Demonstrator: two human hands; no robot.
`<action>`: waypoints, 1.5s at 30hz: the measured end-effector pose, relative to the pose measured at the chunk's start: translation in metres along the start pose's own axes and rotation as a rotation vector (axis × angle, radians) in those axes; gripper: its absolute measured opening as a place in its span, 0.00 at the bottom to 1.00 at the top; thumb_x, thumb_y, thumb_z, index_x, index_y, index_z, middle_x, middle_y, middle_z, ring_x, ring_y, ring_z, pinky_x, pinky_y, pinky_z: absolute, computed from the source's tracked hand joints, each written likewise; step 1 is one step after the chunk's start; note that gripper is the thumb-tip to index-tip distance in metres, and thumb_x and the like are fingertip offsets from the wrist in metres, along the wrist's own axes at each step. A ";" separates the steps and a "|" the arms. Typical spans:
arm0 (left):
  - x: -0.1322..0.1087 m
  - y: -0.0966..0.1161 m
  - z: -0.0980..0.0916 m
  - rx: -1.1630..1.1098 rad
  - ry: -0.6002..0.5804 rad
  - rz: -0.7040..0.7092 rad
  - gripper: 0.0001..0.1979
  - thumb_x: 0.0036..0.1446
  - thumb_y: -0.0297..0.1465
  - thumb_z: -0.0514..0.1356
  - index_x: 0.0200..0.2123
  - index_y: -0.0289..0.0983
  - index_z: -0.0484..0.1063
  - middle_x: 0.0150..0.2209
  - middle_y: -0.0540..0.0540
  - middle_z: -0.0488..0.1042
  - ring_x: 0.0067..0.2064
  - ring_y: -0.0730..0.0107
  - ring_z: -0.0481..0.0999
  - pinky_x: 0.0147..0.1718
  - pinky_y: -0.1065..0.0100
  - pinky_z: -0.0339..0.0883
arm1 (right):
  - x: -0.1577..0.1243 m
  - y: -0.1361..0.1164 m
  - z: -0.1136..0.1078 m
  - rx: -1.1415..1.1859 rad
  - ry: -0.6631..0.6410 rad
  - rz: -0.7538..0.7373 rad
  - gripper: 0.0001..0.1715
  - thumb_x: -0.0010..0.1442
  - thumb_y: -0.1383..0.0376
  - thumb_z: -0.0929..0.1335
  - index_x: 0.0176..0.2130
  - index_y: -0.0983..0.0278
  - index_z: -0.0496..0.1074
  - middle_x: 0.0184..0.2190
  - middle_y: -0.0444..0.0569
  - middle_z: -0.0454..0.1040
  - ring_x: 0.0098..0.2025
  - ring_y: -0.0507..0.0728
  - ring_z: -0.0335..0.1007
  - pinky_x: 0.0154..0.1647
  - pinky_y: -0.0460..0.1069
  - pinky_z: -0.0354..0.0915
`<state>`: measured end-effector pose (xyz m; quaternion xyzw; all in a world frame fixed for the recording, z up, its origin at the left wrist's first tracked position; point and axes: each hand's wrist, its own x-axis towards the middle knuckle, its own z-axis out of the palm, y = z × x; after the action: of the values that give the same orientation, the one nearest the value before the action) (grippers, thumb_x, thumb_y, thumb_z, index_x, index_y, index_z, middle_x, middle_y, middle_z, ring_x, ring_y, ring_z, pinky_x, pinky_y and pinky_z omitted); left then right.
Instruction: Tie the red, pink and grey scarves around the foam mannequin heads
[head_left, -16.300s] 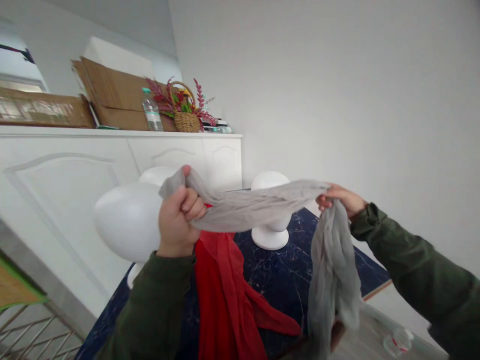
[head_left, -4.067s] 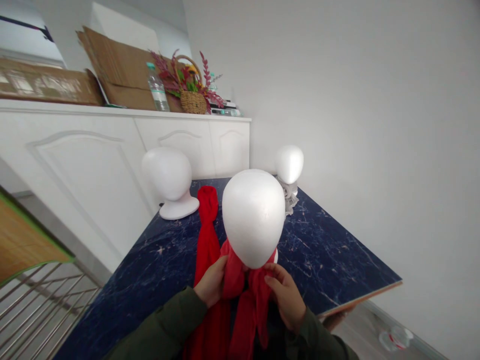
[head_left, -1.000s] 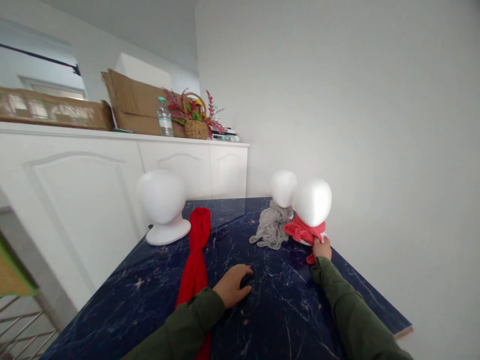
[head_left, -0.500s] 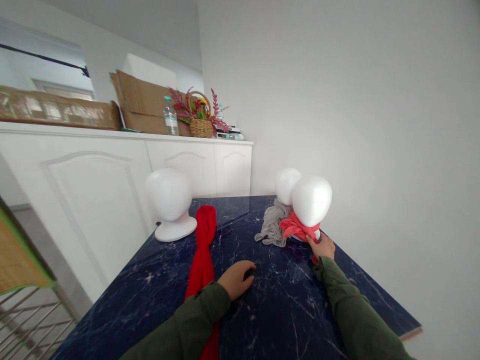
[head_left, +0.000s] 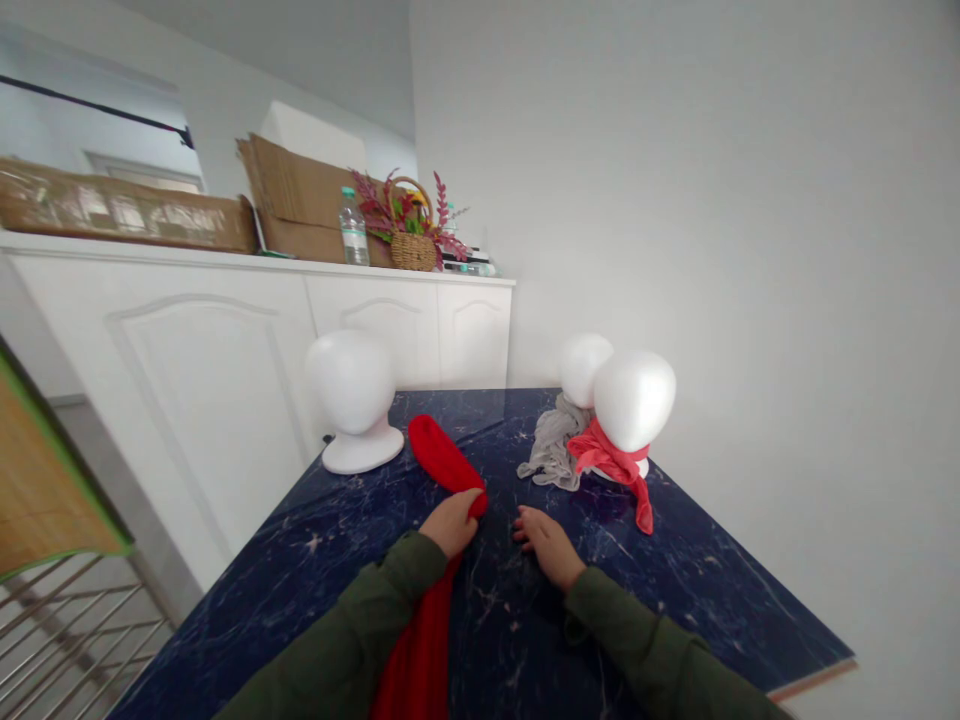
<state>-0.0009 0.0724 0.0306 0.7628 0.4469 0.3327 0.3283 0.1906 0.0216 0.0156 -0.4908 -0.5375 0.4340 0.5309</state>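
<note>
Left hand (head_left: 452, 522) grips the red scarf (head_left: 439, 455) — right hand (head_left: 546, 540) lies open beside it; lifting probably wants both.

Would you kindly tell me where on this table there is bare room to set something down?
Bare tabletop lies left of the long red scarf, in front of the plain foam head, and on the near right, beyond the right hand. The far right corner is crowded: grey-scarfed head and red-scarfed head stand close together.
</note>
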 end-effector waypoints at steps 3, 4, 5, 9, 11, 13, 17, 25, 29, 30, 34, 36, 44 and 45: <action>-0.014 0.027 0.027 0.071 -0.201 0.337 0.24 0.42 0.25 0.55 0.46 0.38 0.66 0.46 0.42 0.70 0.48 0.59 0.67 0.50 0.63 0.55 | -0.001 -0.006 0.024 0.442 -0.251 0.275 0.25 0.53 0.49 0.59 0.39 0.66 0.67 0.29 0.49 0.71 0.29 0.54 0.68 0.30 0.49 0.64; -0.016 0.033 0.030 0.105 -0.242 0.423 0.22 0.43 0.27 0.56 0.46 0.37 0.67 0.45 0.42 0.71 0.46 0.60 0.68 0.48 0.64 0.58 | 0.000 -0.008 0.024 0.544 -0.303 0.333 0.23 0.53 0.51 0.61 0.38 0.67 0.68 0.27 0.48 0.71 0.28 0.53 0.68 0.30 0.48 0.64; -0.017 0.035 0.028 0.149 -0.234 0.449 0.19 0.45 0.29 0.56 0.44 0.38 0.68 0.42 0.43 0.72 0.43 0.62 0.70 0.45 0.65 0.60 | 0.000 -0.009 0.023 0.612 -0.308 0.374 0.20 0.51 0.54 0.64 0.38 0.67 0.68 0.26 0.47 0.71 0.27 0.52 0.68 0.28 0.46 0.64; 0.001 0.008 -0.015 0.341 0.137 0.105 0.08 0.48 0.33 0.54 0.31 0.39 0.70 0.32 0.49 0.73 0.36 0.69 0.71 0.40 0.70 0.63 | 0.000 -0.006 0.009 0.678 0.033 0.424 0.20 0.44 0.68 0.68 0.41 0.65 0.66 0.17 0.39 0.66 0.15 0.45 0.57 0.16 0.40 0.54; 0.012 -0.020 -0.050 0.398 0.342 -0.097 0.10 0.49 0.33 0.51 0.32 0.36 0.69 0.32 0.44 0.73 0.36 0.64 0.71 0.39 0.65 0.63 | 0.001 -0.009 -0.001 0.681 0.153 0.424 0.21 0.46 0.66 0.66 0.43 0.63 0.64 0.15 0.36 0.62 0.12 0.43 0.50 0.12 0.39 0.46; 0.018 -0.047 -0.084 0.443 0.532 -0.292 0.14 0.50 0.33 0.50 0.36 0.31 0.68 0.36 0.37 0.72 0.39 0.55 0.71 0.39 0.58 0.63 | 0.002 -0.018 -0.016 0.711 0.198 0.377 0.19 0.49 0.62 0.66 0.42 0.62 0.64 0.15 0.36 0.60 0.11 0.43 0.47 0.11 0.39 0.44; 0.017 -0.081 -0.127 0.526 0.803 -0.529 0.27 0.49 0.40 0.51 0.49 0.26 0.60 0.47 0.27 0.66 0.48 0.39 0.64 0.43 0.46 0.56 | -0.002 -0.043 -0.058 0.746 0.210 0.145 0.21 0.49 0.52 0.65 0.37 0.63 0.66 0.14 0.37 0.58 0.11 0.43 0.45 0.11 0.40 0.42; 0.042 -0.098 -0.142 0.596 0.965 -0.486 0.44 0.43 0.52 0.53 0.55 0.26 0.51 0.52 0.28 0.61 0.54 0.45 0.60 0.50 0.47 0.50 | -0.034 -0.023 -0.064 -0.044 0.021 0.173 0.33 0.49 0.45 0.62 0.45 0.66 0.66 0.18 0.44 0.66 0.19 0.52 0.62 0.19 0.46 0.57; 0.061 -0.111 -0.154 0.536 0.920 -0.525 0.54 0.34 0.56 0.56 0.57 0.25 0.47 0.52 0.26 0.61 0.52 0.41 0.61 0.49 0.47 0.52 | -0.034 -0.012 -0.047 -0.665 -0.066 0.024 0.33 0.40 0.54 0.70 0.44 0.67 0.68 0.42 0.55 0.70 0.45 0.62 0.65 0.46 0.52 0.59; 0.065 -0.114 -0.156 0.530 0.899 -0.534 0.55 0.32 0.57 0.57 0.57 0.25 0.46 0.52 0.27 0.61 0.52 0.40 0.62 0.49 0.47 0.53 | -0.033 -0.012 -0.045 -0.755 -0.070 0.023 0.32 0.39 0.55 0.71 0.43 0.68 0.68 0.44 0.57 0.69 0.46 0.63 0.64 0.47 0.52 0.58; 0.075 -0.121 -0.161 0.535 0.845 -0.549 0.56 0.28 0.56 0.59 0.55 0.25 0.49 0.48 0.27 0.65 0.48 0.38 0.65 0.45 0.48 0.57 | -0.029 -0.011 -0.045 -0.960 -0.067 0.071 0.17 0.44 0.57 0.68 0.31 0.68 0.70 0.31 0.53 0.72 0.33 0.58 0.67 0.35 0.49 0.60; 0.077 -0.122 -0.161 0.537 0.852 -0.542 0.57 0.27 0.56 0.59 0.55 0.25 0.48 0.47 0.27 0.66 0.47 0.39 0.67 0.43 0.50 0.60 | -0.029 -0.011 -0.050 -0.927 -0.133 0.087 0.10 0.44 0.61 0.68 0.25 0.67 0.68 0.24 0.47 0.69 0.26 0.53 0.62 0.28 0.47 0.57; 0.073 -0.112 -0.158 0.595 0.815 -0.507 0.46 0.30 0.54 0.59 0.45 0.22 0.62 0.44 0.26 0.67 0.47 0.39 0.66 0.43 0.53 0.62 | -0.039 -0.024 -0.073 -0.207 -0.936 0.396 0.17 0.40 0.59 0.72 0.27 0.69 0.69 0.20 0.40 0.64 0.22 0.46 0.55 0.22 0.42 0.53; 0.073 -0.107 -0.154 0.586 0.805 -0.473 0.45 0.30 0.53 0.59 0.44 0.22 0.62 0.44 0.27 0.67 0.47 0.40 0.66 0.44 0.53 0.62 | -0.040 -0.024 -0.074 -0.188 -0.979 0.386 0.20 0.39 0.57 0.72 0.27 0.70 0.69 0.21 0.41 0.65 0.22 0.47 0.56 0.23 0.42 0.55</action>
<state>-0.1462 0.2103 0.0475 0.5136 0.7703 0.3769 -0.0287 0.2611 -0.0250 0.0376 -0.3663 -0.6588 0.6520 0.0822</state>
